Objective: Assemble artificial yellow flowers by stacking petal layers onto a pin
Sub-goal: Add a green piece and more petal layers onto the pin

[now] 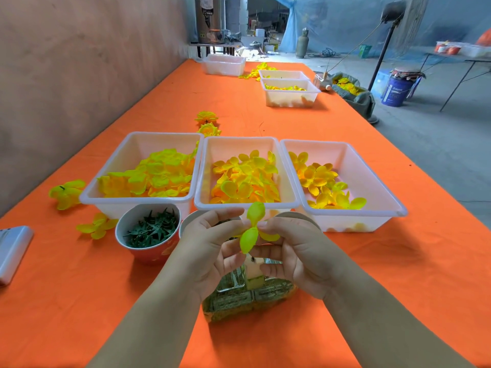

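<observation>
In the head view, both my hands meet over the near part of the orange table (398,261). My left hand (210,248) and my right hand (295,251) both have the fingers curled, and together they pinch one yellow-green petal layer (252,229) at the fingertips. The layer is held in the air, just above a pale foam block (253,273) that stands in a glass holder (231,284). On top of the block is a small dark tip; I cannot tell if it is the pin.

Behind my hands three white trays stand side by side: the left tray (138,135), the middle tray (241,139) and the right tray (353,155). Each one holds yellow petals. A red cup (148,254) with green star pieces (151,229) stands to the left of my hands, touching the front of the left tray.
</observation>
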